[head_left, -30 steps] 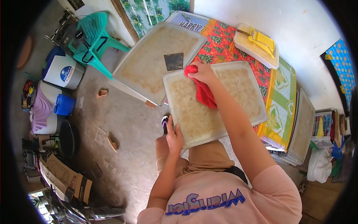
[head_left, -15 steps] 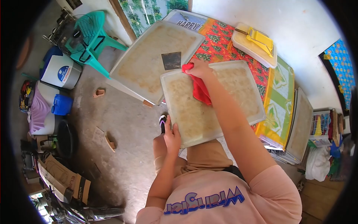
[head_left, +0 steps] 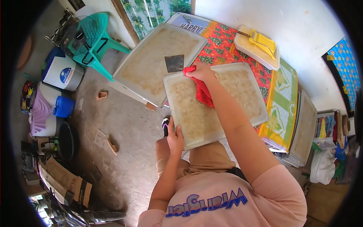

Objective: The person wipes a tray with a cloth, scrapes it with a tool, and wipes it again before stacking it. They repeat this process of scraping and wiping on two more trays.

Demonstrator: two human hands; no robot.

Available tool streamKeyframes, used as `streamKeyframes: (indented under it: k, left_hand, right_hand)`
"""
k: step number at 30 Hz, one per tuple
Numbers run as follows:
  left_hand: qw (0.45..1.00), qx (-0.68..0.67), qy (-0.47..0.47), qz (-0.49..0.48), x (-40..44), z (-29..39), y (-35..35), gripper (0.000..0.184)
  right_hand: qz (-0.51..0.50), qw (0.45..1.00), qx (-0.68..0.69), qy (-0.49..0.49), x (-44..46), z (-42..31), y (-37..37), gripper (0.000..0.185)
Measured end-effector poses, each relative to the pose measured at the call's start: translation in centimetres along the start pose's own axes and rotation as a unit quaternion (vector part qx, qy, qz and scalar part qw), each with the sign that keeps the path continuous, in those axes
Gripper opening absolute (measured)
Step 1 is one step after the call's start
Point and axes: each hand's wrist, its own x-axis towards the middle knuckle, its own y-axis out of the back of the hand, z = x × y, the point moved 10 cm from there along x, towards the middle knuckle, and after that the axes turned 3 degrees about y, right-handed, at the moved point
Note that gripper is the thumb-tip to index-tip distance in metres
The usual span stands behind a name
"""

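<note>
A rectangular tray (head_left: 236, 85) with a pale rim and a brown-stained surface is tilted in front of me, its near end over my lap. My left hand (head_left: 175, 140) grips its near left edge, thumb on top. At the far left corner, my right hand (head_left: 201, 72) is closed on a red cloth (head_left: 204, 94), pressing it to the rim; the cloth's loose end hangs across the tray's surface. Just beyond lies a second stained tray (head_left: 145, 62), with a dark square piece (head_left: 174, 63) on it near the right hand.
Under the trays is a table with a red patterned cover (head_left: 217, 47). A lidded white container (head_left: 255, 51) bearing a yellow tool (head_left: 263, 42) stands by the wall. More trays (head_left: 303, 130) lean at the right. A green chair (head_left: 96, 41) and a slipper (head_left: 112, 146) are at left.
Almost nothing differs. The view has shifted very slightly, and both hands keep their places on the tray and the cloth.
</note>
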Motion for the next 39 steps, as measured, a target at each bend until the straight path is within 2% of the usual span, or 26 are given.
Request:
streamKeyframes:
  k: [3, 6, 12, 15, 17, 20, 21, 25, 29, 32, 35, 38, 39]
  left_hand:
    - [1.0, -0.018, 0.0, -0.008, 0.1, 0.5, 0.1, 0.049]
    - [0.999, -0.022, -0.024, 0.005, 0.6, -0.9, -0.1, 0.049]
    - [1.0, -0.012, -0.011, 0.002, 0.2, 0.3, 0.0, 0.049]
    - [0.999, -0.018, -0.028, 0.016, 0.1, 0.8, 0.2, 0.048]
    - [0.998, -0.03, -0.049, 0.025, 0.2, 0.8, 0.2, 0.048]
    - [1.0, 0.014, 0.013, -0.004, 0.2, 0.9, 0.2, 0.048]
    - [1.0, 0.005, -0.005, 0.006, 0.3, 1.0, 0.3, 0.048]
    - [0.996, -0.041, -0.065, 0.034, 0.7, 0.0, -0.1, 0.049]
    - [0.995, -0.037, -0.081, 0.036, 0.6, 0.5, 0.4, 0.05]
    - [0.999, -0.021, 0.034, -0.019, 0.3, 0.7, 0.1, 0.047]
    - [0.999, -0.023, 0.019, -0.012, 0.7, -0.9, -0.1, 0.047]
    - [0.996, 0.001, -0.076, 0.046, 0.2, 0.1, 0.3, 0.048]
    - [0.997, 0.011, -0.064, 0.039, 0.1, 0.3, 0.3, 0.048]
  right_hand:
    - [-0.003, 0.999, 0.033, 0.032, 1.9, 1.0, -1.7, 0.065]
    - [-0.024, 0.982, 0.115, 0.145, 5.1, 2.4, -4.5, 0.063]
    - [-0.028, 0.999, -0.001, 0.041, 0.1, 0.6, -1.0, 0.063]
    - [0.058, 0.998, -0.013, 0.008, -0.1, 0.3, -0.8, 0.058]
    - [0.078, 0.997, 0.007, 0.018, 0.9, 0.4, -2.5, 0.057]
    - [0.114, 0.993, 0.009, 0.041, -0.4, -0.7, -2.7, 0.06]
    - [0.127, 0.991, 0.005, 0.049, -1.6, -1.3, -2.5, 0.061]
    - [0.034, 0.981, 0.015, 0.189, -6.2, -6.6, -5.4, 0.067]
    - [-0.012, 0.984, 0.046, 0.174, -6.7, -8.1, -7.0, 0.076]
    - [-0.011, 0.99, 0.028, 0.135, -4.9, -8.5, -6.0, 0.084]
    - [-0.022, 0.987, 0.024, 0.158, -4.7, -8.7, -6.9, 0.085]
    - [-0.067, 0.978, 0.007, 0.198, -6.3, -8.4, -8.4, 0.088]
    - [-0.063, 0.979, 0.008, 0.196, -6.5, -8.4, -8.4, 0.088]
